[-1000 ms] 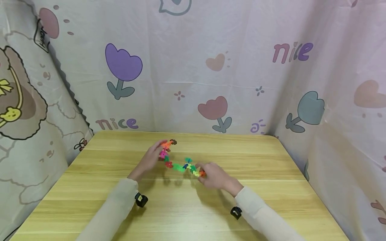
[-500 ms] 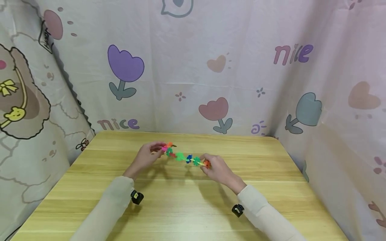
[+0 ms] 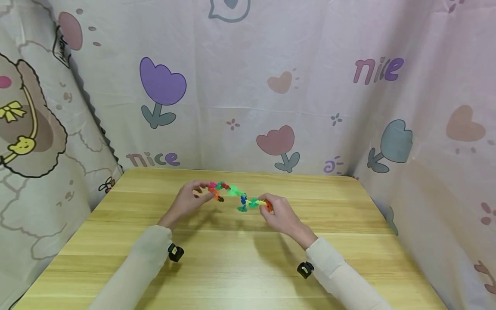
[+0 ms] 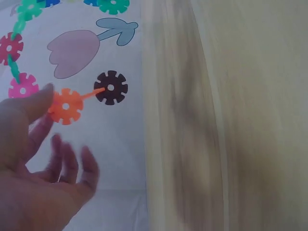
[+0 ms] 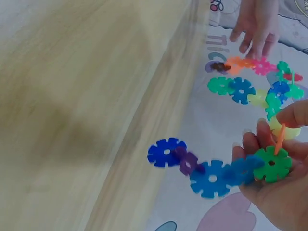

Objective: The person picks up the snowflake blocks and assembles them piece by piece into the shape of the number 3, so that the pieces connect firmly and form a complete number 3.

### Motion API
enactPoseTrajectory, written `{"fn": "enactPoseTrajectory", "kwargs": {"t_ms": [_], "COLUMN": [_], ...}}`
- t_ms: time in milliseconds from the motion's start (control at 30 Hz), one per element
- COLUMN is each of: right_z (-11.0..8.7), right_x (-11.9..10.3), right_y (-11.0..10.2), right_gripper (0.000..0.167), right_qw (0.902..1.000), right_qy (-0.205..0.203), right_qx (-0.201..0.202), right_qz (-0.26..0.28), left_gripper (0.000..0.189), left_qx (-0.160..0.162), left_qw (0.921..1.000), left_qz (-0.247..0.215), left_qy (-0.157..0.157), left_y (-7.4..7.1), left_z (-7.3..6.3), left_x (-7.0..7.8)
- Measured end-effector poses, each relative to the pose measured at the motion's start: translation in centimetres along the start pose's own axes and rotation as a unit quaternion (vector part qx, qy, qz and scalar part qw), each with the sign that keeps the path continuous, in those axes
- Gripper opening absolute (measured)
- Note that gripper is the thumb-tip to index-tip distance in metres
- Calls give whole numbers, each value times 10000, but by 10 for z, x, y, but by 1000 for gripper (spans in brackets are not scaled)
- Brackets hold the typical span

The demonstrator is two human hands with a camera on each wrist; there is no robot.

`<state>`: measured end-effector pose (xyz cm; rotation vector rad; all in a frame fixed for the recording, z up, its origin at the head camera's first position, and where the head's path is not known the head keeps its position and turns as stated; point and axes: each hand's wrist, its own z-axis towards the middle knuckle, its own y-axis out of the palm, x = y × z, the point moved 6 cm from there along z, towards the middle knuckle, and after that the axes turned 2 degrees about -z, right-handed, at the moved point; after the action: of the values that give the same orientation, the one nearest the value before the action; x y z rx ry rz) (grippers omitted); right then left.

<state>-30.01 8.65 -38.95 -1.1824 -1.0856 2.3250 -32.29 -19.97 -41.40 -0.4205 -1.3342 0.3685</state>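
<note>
A chain of small notched plastic snowflake discs [image 3: 234,191] in several colours stretches between my two hands above the wooden table. My left hand [image 3: 187,200] pinches its left end between thumb and forefinger, by the orange disc [image 4: 66,107] and the pink disc [image 4: 23,89]. From the orange one sticks out a dark brown disc [image 4: 110,87]. My right hand [image 3: 283,215] pinches an orange disc [image 5: 280,139], seen edge-on in the right wrist view. Past it a green disc [image 5: 272,164] lies over the palm, and a branch with a light blue disc [image 5: 211,179] ends in a dark blue disc [image 5: 166,152].
Below the hands spreads the wooden table [image 3: 232,267], with their shadows on it. A printed cloth [image 3: 217,86] hangs behind its back edge and along both sides. Black wrist cameras sit at both cuffs, the left camera [image 3: 176,252] and the right camera [image 3: 305,269].
Both hands have risen slightly, the right also shifting rightward. The chain has turned: its brown end, earlier pointing up and back, now hangs down, and a teal disc in the middle hangs below.
</note>
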Motion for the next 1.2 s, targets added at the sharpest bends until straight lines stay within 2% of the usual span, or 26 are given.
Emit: {"fn": "enactPoseTrajectory", "kwargs": {"t_ms": [233, 400, 500, 600, 767, 833, 967, 1200], "right_z": [-1, -2, -4, -7, -13, -16, -20, -24], "right_x": [2, 7, 12, 19, 29, 31, 34, 37], "right_y": [-2, 3, 5, 9, 18, 21, 27, 37], "right_gripper": [22, 17, 16, 16, 26, 32, 34, 37], "right_qw": [9995, 9973, 9957, 9937, 9897, 9882, 9855, 9812], "right_qy": [274, 568, 769, 992, 1260, 1337, 1476, 1564], "right_qx": [-117, -431, -472, -491, -675, -744, -826, -1117], "right_qz": [-116, -201, -226, -177, -41, 17, 122, 196], "left_gripper": [31, 32, 36, 43, 52, 53, 53, 45], "left_qx": [-316, -296, -369, -620, -1338, -1511, -1493, -1265], "left_qw": [9992, 9995, 9993, 9979, 9889, 9861, 9877, 9919], "left_qz": [-251, -127, -50, -198, -635, -671, -455, 11], "left_qy": [-42, -4, -7, -76, 93, 143, 102, -81], "left_y": [6, 11, 15, 21, 37, 45, 60, 80], "left_z": [7, 15, 19, 24, 34, 38, 43, 50], "left_x": [6, 11, 11, 10, 8, 6, 0, -17]}}
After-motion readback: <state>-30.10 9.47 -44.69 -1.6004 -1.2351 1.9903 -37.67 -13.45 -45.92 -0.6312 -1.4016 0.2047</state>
